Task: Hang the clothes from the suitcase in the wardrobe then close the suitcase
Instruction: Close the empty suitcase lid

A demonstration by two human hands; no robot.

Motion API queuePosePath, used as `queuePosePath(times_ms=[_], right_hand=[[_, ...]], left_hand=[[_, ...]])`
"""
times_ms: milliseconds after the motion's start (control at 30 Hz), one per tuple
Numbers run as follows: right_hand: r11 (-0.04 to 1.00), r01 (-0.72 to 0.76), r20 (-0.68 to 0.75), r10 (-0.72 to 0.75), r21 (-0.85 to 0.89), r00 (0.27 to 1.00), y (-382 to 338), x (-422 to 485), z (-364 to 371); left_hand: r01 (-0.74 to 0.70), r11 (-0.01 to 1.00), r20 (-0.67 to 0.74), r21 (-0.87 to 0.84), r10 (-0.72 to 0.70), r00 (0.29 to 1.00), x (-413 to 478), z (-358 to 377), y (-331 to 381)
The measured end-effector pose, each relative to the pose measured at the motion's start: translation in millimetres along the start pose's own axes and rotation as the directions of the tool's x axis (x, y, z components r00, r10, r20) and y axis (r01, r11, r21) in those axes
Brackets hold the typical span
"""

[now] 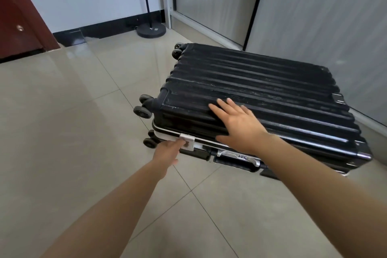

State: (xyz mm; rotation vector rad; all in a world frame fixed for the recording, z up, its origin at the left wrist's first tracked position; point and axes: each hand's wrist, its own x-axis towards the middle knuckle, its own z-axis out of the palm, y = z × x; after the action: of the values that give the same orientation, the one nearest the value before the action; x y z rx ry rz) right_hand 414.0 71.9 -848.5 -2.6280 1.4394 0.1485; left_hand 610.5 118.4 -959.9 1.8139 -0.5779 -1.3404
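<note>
the suitcase [261,90] is seen lying flat on the floor [62,121], just in front of the wardrobe doors [314,16], with its lid down on the lower half. its shell is a hard black plastic, moulded in long rounded ribs that run from end to end, and the ribs are scuffed with pale scratches. a bright metal frame is seen along the seam between the two halves. paired black wheels [143,107] are fitted at the corners of the left end.

the right hand [236,125] is laid flat on the lid near its front edge, palm down, fingers straight and spread; nothing is gripped. the left hand [167,153] is stretched out to the pale silver latch [187,142] on the front frame, its fingertips touching the latch and its thumb held apart below; nothing is clasped by it. just to the right of the latch a silver-and-black carry handle [236,160] is mounted, with a small combination lock by it whose digits are too blurred to be read.

the floor is laid in large glossy beige tiles. the wardrobe doors are grey with a fine vertical grain and are parted by a black strip. a round black lamp base [151,29] with a thin pole is stood by the white wall, and a reddish-brown door [14,23] is seen at the left.
</note>
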Motion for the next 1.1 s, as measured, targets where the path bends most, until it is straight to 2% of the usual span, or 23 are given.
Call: queuePosePath(times_ms=[100,333,500,600,733,867,1000,1100], right_hand=[[1.0,0.029,-0.026,-0.029,0.006,0.999,-13.0,24.4,7.8],[1.0,0.006,-0.102,-0.005,0.006,0.995,-20.0,32.1,22.2],[1.0,0.002,-0.121,-0.002,0.002,0.993,-21.6,31.1,22.2],[1.0,0.007,-0.129,-0.006,0.012,0.992,-21.1,30.7,22.3],[1.0,0.016,-0.146,-0.012,0.025,0.989,-21.9,30.3,22.4],[1.0,0.023,-0.171,-0.019,0.018,0.985,-21.5,30.6,23.5],[0.999,0.04,-0.219,-0.032,0.035,0.975,-22.5,31.1,25.7],[0.999,0.042,-0.221,-0.037,0.02,0.975,-23.5,32.2,25.9]], left_hand=[[-0.139,0.99,-0.028,0.028,0.14,0.99,2.3,-1.9,-11.7],[-0.422,0.896,-0.037,0.139,0.431,0.902,10.7,-7.1,-20.4],[-0.437,0.894,-0.034,0.097,0.442,0.896,11.5,-6.5,-24.8],[-0.46,0.871,-0.02,0.171,0.47,0.883,13.9,-9.1,-21.0],[-0.508,0.796,-0.017,0.33,0.543,0.84,14.5,-9.9,-18.6],[-0.579,0.713,0.001,0.396,0.63,0.777,14.8,-10.7,-19.4],[-0.651,0.529,0.074,0.545,0.743,0.666,19.5,-11.3,-21.4],[-0.66,0.469,0.102,0.587,0.765,0.635,23.0,-12.9,-22.8]])
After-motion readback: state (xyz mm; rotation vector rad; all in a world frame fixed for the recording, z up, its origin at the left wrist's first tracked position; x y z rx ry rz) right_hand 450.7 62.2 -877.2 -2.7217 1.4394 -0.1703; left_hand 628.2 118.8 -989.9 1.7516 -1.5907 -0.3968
